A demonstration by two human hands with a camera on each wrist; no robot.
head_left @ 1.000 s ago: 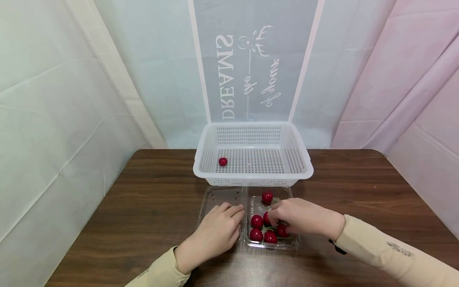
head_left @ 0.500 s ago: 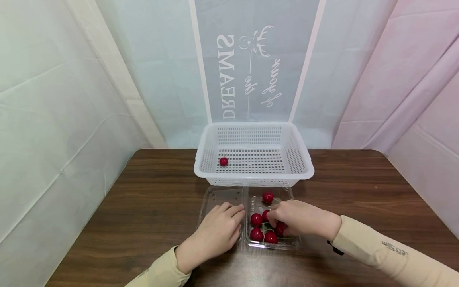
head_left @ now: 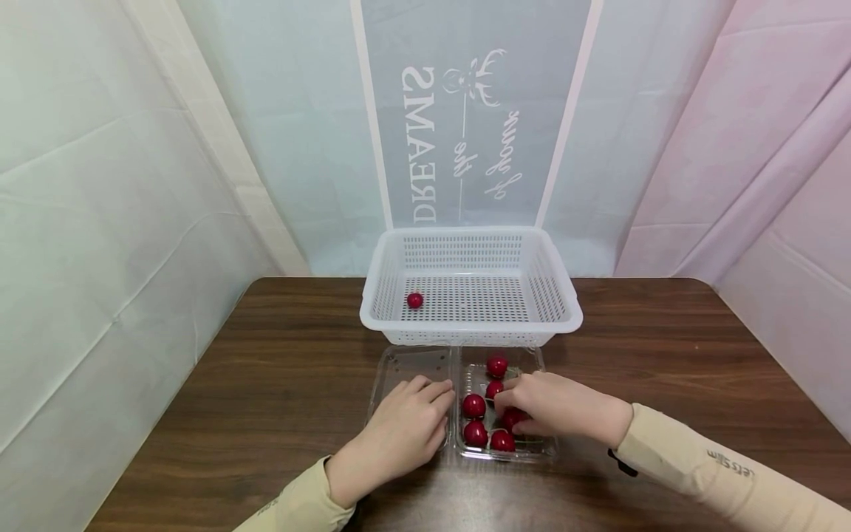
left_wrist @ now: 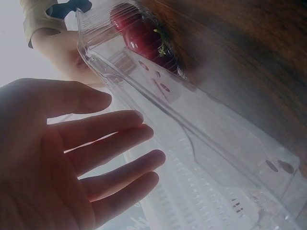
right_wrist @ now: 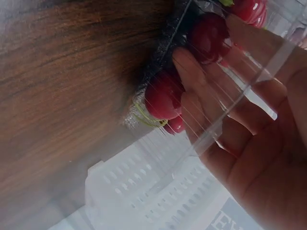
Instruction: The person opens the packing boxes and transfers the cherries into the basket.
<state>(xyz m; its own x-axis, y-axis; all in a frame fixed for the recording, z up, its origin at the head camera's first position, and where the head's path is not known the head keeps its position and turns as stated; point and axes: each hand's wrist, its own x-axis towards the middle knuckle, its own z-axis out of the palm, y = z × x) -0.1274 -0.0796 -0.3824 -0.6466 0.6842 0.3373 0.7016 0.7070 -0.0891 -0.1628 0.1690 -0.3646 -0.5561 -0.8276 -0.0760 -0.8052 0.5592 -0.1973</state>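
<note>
Grip of the right hand (head_left: 555,404) seems to pinch one red fruit (head_left: 513,419) between bent fingers and thumb. The fruit is right at the fingertips, in the near right part of the clear box (head_left: 501,457). It looks round, dark and shiny, with no long side. Five other fruits (head_left: 475,434) lie left of it. The left hand (head_left: 407,423), farther off, has straight fingers spread over the clear lid (head_left: 417,360). A white basket (head_left: 470,326) stands far back on the desk (head_left: 299,355).

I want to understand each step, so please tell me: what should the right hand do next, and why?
I would probably lift one red fruit straight up: the right hand seems to pinch it, and other fruits lie close by in the open clamshell, so sideways dragging could push them.
</note>
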